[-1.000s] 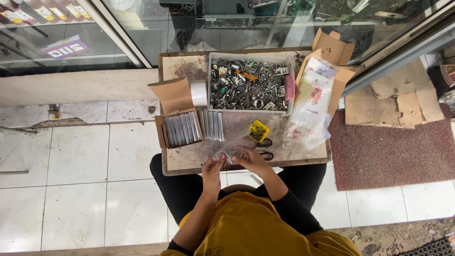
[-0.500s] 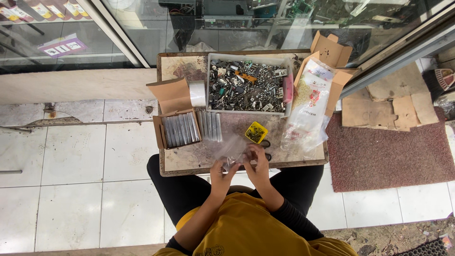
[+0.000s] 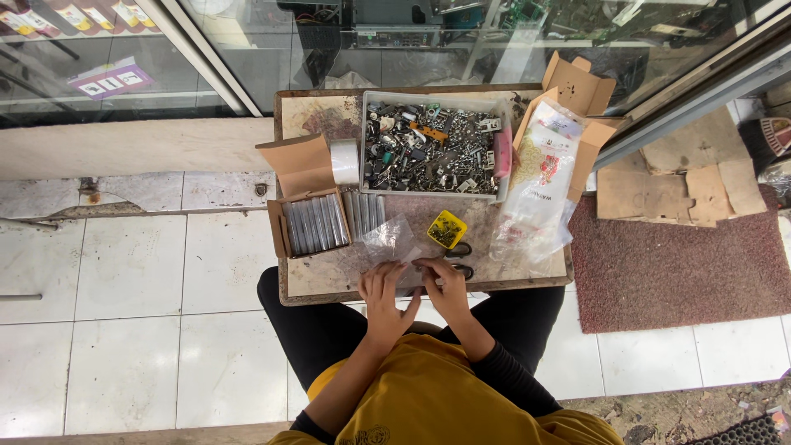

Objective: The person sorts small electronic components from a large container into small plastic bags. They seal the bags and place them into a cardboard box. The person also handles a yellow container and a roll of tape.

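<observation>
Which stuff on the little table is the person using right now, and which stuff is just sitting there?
In use:
left hand
right hand
clear plastic bag, held at its near edge by both hands

Just lying about:
yellow dish of small parts
tray of metal bits
open cardboard box of grey tubes
tape roll
scissors

Clear printed bags (image 3: 540, 185) beside open cardboard box (image 3: 577, 91)

Clear glossy plastic bag (image 3: 394, 241), worn matt wooden board (image 3: 329, 276), dull metal parts in tray (image 3: 435, 148), matt brown cardboard box (image 3: 306, 194)
</observation>
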